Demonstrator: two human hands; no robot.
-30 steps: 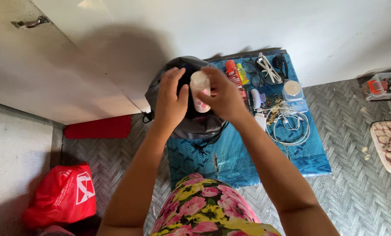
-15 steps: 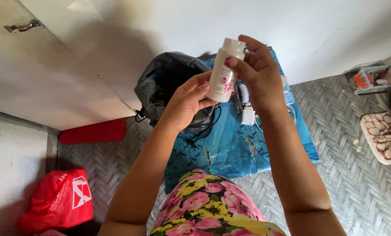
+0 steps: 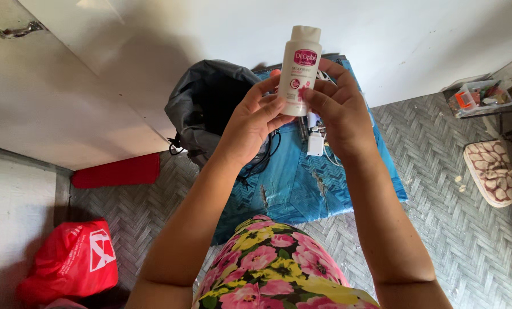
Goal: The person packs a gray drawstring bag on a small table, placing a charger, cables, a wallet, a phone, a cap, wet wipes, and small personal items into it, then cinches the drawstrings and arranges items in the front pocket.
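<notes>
Herringbone floor, white wall, blue-covered counter (image 3: pixel 301 189) below | white bottle (image 3: pixel 299 71) held upright above counter and grey bag (image 3: pixel 210 109) | left hand (image 3: pixel 254 123) and right hand (image 3: pixel 339 111) closed on its lower half by fingertips | risk: bottle could be dropped onto the charger (image 3: pixel 315 143), the grip being shallow.

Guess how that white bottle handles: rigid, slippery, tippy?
The bottle looks like smooth plastic, so probably rigid and a bit slick. Both hands, left and right, hold it by the fingers alone, so likely light. Tall and narrow: it may tip easily when set down.
</notes>
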